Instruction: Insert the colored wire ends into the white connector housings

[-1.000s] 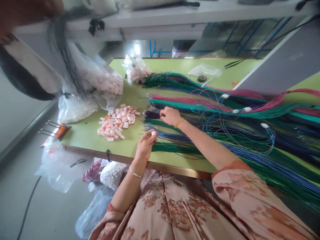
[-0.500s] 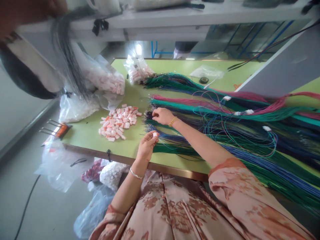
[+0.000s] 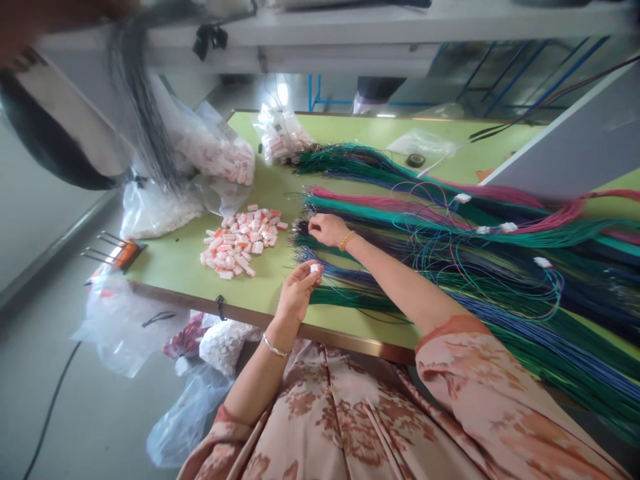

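My left hand (image 3: 299, 288), near the table's front edge, pinches a small white connector housing (image 3: 315, 269) between thumb and fingers. Over the tips of the dark wires (image 3: 370, 247), my right hand (image 3: 327, 230) has its fingers bent and pressed together. Whether a wire is between those fingertips is too small to make out. A bundle of blue wires (image 3: 350, 270) runs just beside the left hand, with green wires (image 3: 345, 298) nearer the edge. Left of both hands lies a pile of white and orange connector housings (image 3: 240, 243).
Pink wires (image 3: 360, 203) and several finished-looking connectors (image 3: 509, 227) lie to the right. Bags of housings (image 3: 283, 137) stand at the back left. A black tape roll (image 3: 415, 160) sits behind the wires. An orange pronged holder (image 3: 127, 255) is at the left edge. A shelf (image 3: 320, 40) crosses above.
The view has shifted slightly, so the table things appear a little further right. Both hands keep nearly the same places, the left still holding the connector housing.
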Available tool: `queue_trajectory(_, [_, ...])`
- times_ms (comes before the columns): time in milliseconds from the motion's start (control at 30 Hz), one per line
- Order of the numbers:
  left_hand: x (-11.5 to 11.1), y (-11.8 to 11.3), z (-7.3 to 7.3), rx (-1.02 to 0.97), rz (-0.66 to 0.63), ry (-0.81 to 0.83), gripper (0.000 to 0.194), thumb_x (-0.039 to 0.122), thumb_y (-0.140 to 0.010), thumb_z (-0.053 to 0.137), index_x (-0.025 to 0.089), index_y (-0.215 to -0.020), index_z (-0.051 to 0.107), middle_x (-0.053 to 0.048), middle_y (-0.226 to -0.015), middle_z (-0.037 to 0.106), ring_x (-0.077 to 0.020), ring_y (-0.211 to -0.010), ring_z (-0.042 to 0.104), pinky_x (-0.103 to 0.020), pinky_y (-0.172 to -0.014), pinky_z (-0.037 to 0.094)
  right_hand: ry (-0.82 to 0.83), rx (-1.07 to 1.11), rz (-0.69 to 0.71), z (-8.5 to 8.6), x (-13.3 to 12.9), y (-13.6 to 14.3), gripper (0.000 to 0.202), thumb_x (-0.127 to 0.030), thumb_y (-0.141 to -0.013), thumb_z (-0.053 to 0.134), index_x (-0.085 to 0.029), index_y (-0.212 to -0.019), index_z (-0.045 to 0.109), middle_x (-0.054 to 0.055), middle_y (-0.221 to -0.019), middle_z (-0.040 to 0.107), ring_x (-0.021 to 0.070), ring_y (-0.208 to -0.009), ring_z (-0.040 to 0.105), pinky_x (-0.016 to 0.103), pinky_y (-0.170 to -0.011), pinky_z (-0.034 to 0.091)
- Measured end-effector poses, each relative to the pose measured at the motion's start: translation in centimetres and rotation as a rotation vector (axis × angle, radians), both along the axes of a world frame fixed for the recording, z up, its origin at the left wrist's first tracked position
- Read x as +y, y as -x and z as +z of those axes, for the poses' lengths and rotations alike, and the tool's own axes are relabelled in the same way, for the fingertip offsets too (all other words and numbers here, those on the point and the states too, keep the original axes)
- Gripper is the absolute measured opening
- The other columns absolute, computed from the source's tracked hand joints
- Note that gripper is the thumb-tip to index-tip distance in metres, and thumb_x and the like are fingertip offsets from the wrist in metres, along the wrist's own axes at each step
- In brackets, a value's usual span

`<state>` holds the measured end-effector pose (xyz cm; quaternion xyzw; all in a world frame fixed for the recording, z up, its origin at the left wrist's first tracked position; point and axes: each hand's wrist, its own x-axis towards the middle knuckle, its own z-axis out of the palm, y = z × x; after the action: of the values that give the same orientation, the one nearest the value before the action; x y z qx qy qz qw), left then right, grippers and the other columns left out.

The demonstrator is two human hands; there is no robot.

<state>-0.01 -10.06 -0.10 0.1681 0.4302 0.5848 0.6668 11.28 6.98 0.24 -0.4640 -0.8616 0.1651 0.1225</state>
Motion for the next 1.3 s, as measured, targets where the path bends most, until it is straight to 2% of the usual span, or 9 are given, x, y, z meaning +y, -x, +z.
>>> queue_trajectory(167, [-0.1,0.0,0.0,-0.002,0.003,-0.009,0.034,0.020,-0.060,0.084,0.012,-0.090,0.069,-0.006,-0.085,0.071,-0.0081,-0.070,0.059,-0.022,-0.068,0.046,0.008,0.170,0.021,0.1,0.3,-1.1,0.017,-0.021,-0.084,0.050,-0.016,-0.085,0.066,0.004,-0.084,0.068,0.0142,-0.073,0.055,0.024,-0.071,0.038])
queue_trajectory(300, [-0.1,0.1,-0.2,-0.001,0.005,-0.017,0.034,0.020,-0.061,0.084,0.012,-0.091,0.069,-0.006,-0.085,0.070,-0.0092,-0.072,0.060,-0.024,-0.070,0.045,-0.001,0.304,-0.103,0.6,1.1,-2.2,0.016,-0.021,-0.081,0.048,-0.014,-0.084,0.062,0.005,-0.075,0.065,0.0139,-0.066,0.050,0.025,-0.067,0.038])
queue_trajectory(433, [-0.1,0.1,-0.4,0.005,0.000,-0.024,0.034,0.020,-0.062,0.083,0.012,-0.092,0.069,-0.006,-0.087,0.070,-0.0094,-0.073,0.059,-0.024,-0.070,0.045,0.071,0.505,-0.186,1.8,1.1,-3.2,0.015,-0.027,-0.077,0.051,-0.014,-0.077,0.059,0.002,-0.067,0.059,0.0121,-0.060,0.046,0.024,-0.060,0.038])
queue_trajectory(533, [-0.1,0.1,-0.2,0.009,0.006,-0.026,0.034,0.020,-0.062,0.083,0.013,-0.093,0.068,-0.006,-0.086,0.069,-0.0094,-0.073,0.059,-0.024,-0.071,0.045,0.121,0.584,-0.149,3.5,-0.6,-4.0,0.018,-0.032,-0.075,0.055,-0.014,-0.074,0.060,0.000,-0.062,0.056,0.0103,-0.056,0.043,0.023,-0.056,0.035])
queue_trajectory(633, [-0.1,-0.1,0.3,0.010,0.022,-0.040,0.033,0.020,-0.063,0.082,0.013,-0.092,0.068,-0.005,-0.087,0.069,-0.0082,-0.070,0.058,-0.024,-0.070,0.044,0.125,0.604,-0.066,5.2,-3.5,-4.8,0.018,-0.032,-0.076,0.056,-0.015,-0.075,0.060,0.000,-0.064,0.057,0.0092,-0.056,0.042,0.023,-0.055,0.034])
queue_trajectory(733, [0.1,-0.4,0.9,-0.003,0.037,-0.057,0.029,0.019,-0.065,0.081,0.015,-0.090,0.067,-0.004,-0.086,0.069,-0.0067,-0.066,0.055,-0.022,-0.067,0.044,0.158,0.639,-0.022,6.0,-6.3,-5.2,0.017,-0.032,-0.076,0.056,-0.015,-0.076,0.059,0.000,-0.066,0.058,0.0089,-0.057,0.044,0.022,-0.055,0.036])
queue_trajectory(967, [0.7,-0.7,1.4,-0.096,-0.003,-0.054,0.025,0.012,-0.068,0.077,0.017,-0.090,0.066,-0.002,-0.088,0.066,-0.0075,-0.071,0.056,-0.021,-0.069,0.044,0.290,0.695,-0.020,4.3,-10.3,-5.1,0.018,-0.033,-0.075,0.060,-0.015,-0.076,0.063,-0.002,-0.061,0.056,0.0080,-0.053,0.042,0.021,-0.052,0.035])
queue_trajectory(1133, [0.7,-0.8,1.3,-0.116,-0.034,-0.046,0.023,0.011,-0.071,0.073,0.018,-0.091,0.065,-0.001,-0.086,0.063,-0.0079,-0.072,0.057,-0.022,-0.073,0.045,0.188,0.598,-0.040,3.3,-11.6,-5.0,0.013,-0.029,-0.074,0.060,-0.017,-0.069,0.061,-0.006,-0.052,0.043,0.0063,-0.049,0.031,0.021,-0.048,0.026])
queue_trajectory(1300, [0.7,-1.0,1.2,-0.131,-0.042,-0.036,0.023,0.012,-0.070,0.073,0.018,-0.091,0.065,0.000,-0.083,0.062,-0.0082,-0.071,0.057,-0.022,-0.075,0.046,0.081,0.508,-0.036,3.2,-12.1,-4.8,0.006,-0.023,-0.071,0.058,-0.017,-0.069,0.059,-0.005,-0.053,0.046,0.0066,-0.048,0.032,0.021,-0.050,0.027])
